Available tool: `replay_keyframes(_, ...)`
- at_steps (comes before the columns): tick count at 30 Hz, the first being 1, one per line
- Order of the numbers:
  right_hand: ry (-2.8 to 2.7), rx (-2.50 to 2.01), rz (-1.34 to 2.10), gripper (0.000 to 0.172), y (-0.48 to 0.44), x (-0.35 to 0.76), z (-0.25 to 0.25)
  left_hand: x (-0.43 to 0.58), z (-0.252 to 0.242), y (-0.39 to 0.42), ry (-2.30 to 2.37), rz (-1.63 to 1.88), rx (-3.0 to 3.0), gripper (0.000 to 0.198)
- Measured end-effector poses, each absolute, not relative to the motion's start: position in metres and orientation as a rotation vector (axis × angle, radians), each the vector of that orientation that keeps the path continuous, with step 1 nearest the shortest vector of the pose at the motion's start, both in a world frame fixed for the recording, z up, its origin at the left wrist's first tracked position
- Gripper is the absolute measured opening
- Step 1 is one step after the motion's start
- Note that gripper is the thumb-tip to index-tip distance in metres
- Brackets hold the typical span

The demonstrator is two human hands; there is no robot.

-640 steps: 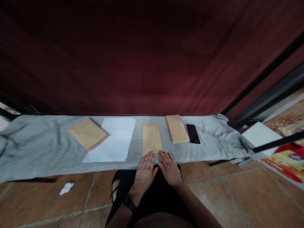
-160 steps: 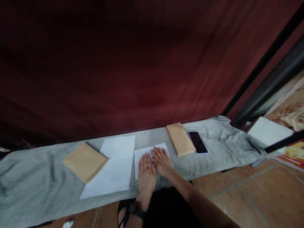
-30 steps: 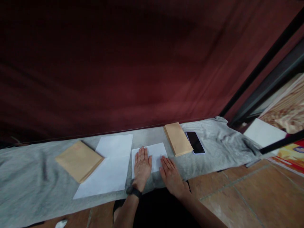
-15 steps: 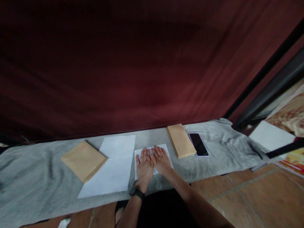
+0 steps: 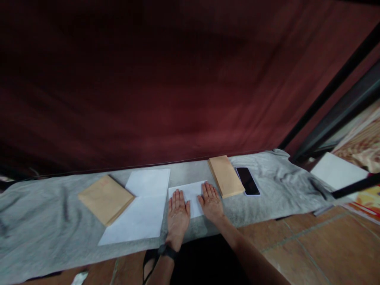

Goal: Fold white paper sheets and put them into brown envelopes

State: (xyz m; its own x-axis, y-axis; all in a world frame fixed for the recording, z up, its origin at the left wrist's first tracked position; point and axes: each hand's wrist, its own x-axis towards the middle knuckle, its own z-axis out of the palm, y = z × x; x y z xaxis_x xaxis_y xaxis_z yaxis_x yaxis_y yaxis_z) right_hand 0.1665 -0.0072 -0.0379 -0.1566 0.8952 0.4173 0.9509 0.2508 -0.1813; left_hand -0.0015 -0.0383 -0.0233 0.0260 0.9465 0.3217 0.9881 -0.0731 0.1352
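Where left grip (image 5: 178,215) and right grip (image 5: 212,204) rest, paper (image 5: 193,198) lies beneath.

Head-worn view, forward and down over hands (image 5: 178,214)

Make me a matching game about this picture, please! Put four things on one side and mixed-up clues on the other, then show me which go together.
Things:
1. Phone
2. Small white sheet
3. Left hand
4. Large white paper

Clues:
A. White, with a brown stack lying on part of it
B. Wears a dark band at the wrist
C. Black face, pale purple rim
D. White, with fingers flat on it

Pairs: 1-C, 2-D, 3-B, 4-A
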Motion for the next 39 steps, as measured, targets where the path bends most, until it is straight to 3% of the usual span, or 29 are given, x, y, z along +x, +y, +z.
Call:
replay_keyframes(10, -2.071, -1.712, -0.188, 0.059, -0.020, 0.178, -0.037, -0.010, -0.026, -0.089, -1.993, -0.633, -2.098, 0.064)
replay_keyframes(21, -1.868, -1.859, -0.011, 0.049, -0.029, 0.182, -0.024, -0.013, -0.028, -0.097, -2.004, -0.671, -2.096, 0.066)
replay_keyframes(29, -1.692, -1.768, 0.597, 0.018, -0.022, 0.201, -0.013, -0.018, -0.025, -0.100, -1.943, -0.611, -2.162, 0.070)
replay_keyframes(35, -1.469, -1.455, 1.059, 0.029, -0.034, 0.199, 0.027, 0.007, 0.005, -0.103, -1.879, -0.671, -2.241, 0.073)
replay_keyframes(39, -1.300, -1.201, 1.252, 0.037, -0.039, 0.188, 0.072, 0.035, 0.035, -0.095, -1.967, -0.917, -2.270, 0.059)
